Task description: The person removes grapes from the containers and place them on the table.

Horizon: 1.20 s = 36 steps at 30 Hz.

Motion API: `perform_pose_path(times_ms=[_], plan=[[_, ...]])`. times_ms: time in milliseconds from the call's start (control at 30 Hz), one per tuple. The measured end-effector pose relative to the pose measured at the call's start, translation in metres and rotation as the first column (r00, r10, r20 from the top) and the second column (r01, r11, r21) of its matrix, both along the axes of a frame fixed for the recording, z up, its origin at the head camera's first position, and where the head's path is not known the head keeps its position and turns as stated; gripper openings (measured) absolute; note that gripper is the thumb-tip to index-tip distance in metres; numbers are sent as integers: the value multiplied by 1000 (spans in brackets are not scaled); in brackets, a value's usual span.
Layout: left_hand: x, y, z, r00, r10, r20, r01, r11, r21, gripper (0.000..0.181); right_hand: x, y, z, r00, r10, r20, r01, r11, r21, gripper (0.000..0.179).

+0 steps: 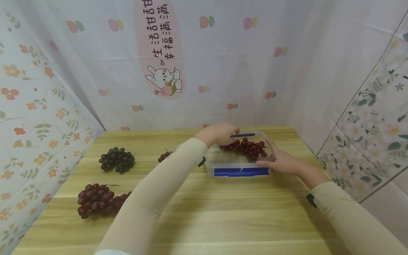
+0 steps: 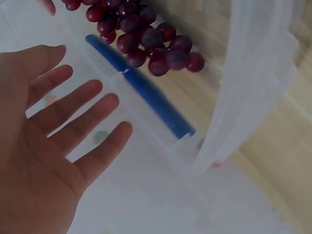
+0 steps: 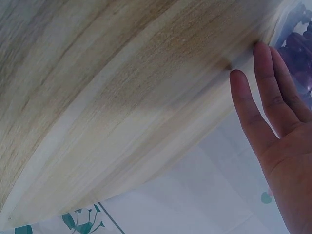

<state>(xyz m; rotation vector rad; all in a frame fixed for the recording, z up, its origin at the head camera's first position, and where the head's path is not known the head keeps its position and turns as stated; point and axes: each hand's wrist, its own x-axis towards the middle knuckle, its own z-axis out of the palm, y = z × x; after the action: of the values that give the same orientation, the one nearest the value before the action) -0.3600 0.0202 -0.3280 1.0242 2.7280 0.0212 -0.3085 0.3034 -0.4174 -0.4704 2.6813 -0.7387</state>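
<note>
A clear plastic box (image 1: pixel 208 166) with blue clip latches stands on the right part of the wooden table. Inside it lies a bunch of red grapes (image 1: pixel 251 148), also seen in the left wrist view (image 2: pixel 146 41). My left hand (image 1: pixel 220 132) is over the box's far left side, near the far blue latch (image 2: pixel 146 100). In the left wrist view its fingers (image 2: pixel 92 119) are spread and hold nothing. At the box's right end my right hand (image 1: pixel 283 161) touches the side, thumb at the near corner. Straight fingers (image 3: pixel 248 105) show in the right wrist view.
On the left of the table (image 1: pixel 197 219) lie a bunch of black grapes (image 1: pixel 117 160) and, closer in, a bunch of red grapes (image 1: pixel 97 200), partly covered by my left forearm. A small bunch (image 1: pixel 164 156) peeks out behind that forearm. Printed cloth (image 1: pixel 204 71) hangs behind the table.
</note>
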Motion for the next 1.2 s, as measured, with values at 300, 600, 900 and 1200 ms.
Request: perform_pose_path(times_ms=[300, 600, 900, 1200], plan=[[-12, 1, -32, 978, 10, 208, -21, 999, 49, 49, 2, 1, 0, 1000, -3, -3, 3, 1000, 7, 126], [-11, -2, -35, 952, 67, 297, -45, 996, -80, 59, 1, 3, -2, 1000, -7, 1, 7, 1000, -11, 126], [-6, 0, -43, 972, -1, 236, 19, 997, -76, 54, 2, 2, 2, 1000, -8, -7, 7, 1000, -7, 125], [2, -3, -41, 977, 11, 213, 8, 996, -89, 33, 4, 1, 4, 1000, -12, 3, 12, 1000, -12, 127]])
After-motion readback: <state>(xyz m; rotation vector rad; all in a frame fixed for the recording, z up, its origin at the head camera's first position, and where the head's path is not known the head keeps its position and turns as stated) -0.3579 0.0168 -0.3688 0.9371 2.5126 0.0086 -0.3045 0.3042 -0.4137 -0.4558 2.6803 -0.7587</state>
